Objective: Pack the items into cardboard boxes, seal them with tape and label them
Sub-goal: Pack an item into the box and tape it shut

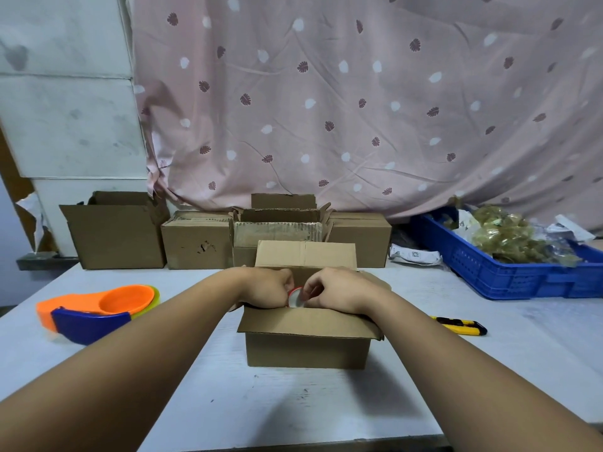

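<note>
I see a pale grey table (293,402) filling the lower view, its top scuffed with small dark marks. Behind it hangs a creased pink curtain (359,109) printed with white and dark red leaves, reaching down to the table's back edge. On the left stands a white wall (65,109), stained grey, with a peeling patch above a dark ledge (42,261). The light is soft and even.

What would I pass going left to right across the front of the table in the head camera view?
Orange and blue tape dispensers, open cardboard box, yellow utility knife, blue crate.
</note>
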